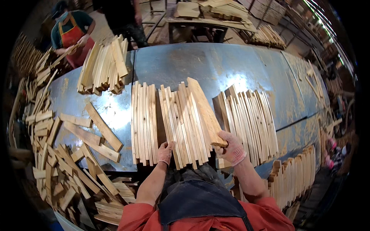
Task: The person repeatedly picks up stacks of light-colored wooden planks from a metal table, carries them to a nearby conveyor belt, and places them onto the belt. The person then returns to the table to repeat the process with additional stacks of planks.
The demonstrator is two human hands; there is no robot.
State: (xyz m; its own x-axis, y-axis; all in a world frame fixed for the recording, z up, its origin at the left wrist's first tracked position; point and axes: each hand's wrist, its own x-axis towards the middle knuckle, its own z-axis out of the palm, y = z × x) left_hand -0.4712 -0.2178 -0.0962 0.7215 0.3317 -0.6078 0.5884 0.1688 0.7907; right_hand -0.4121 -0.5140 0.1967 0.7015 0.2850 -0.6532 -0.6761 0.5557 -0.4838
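Right hand (231, 149) grips the plank (204, 112) by one end — lazy wrist and its 11 o'clock tip could scatter those slats (180, 129); left hand (165, 152) at their 7 o'clock, can't tell its grip

The one view looks from the wearer's head, through the left of two fisheye lenses, steeply down and forward across the bench (173, 63). It is close enough that the dark apron (196, 204) fills the bottom middle — the left hand (165, 153) and right hand (232, 149) lie just beyond — while a co-worker (72, 30) stands well apart, upper left. Toward the dim, bent right rim, things are hard to make out.
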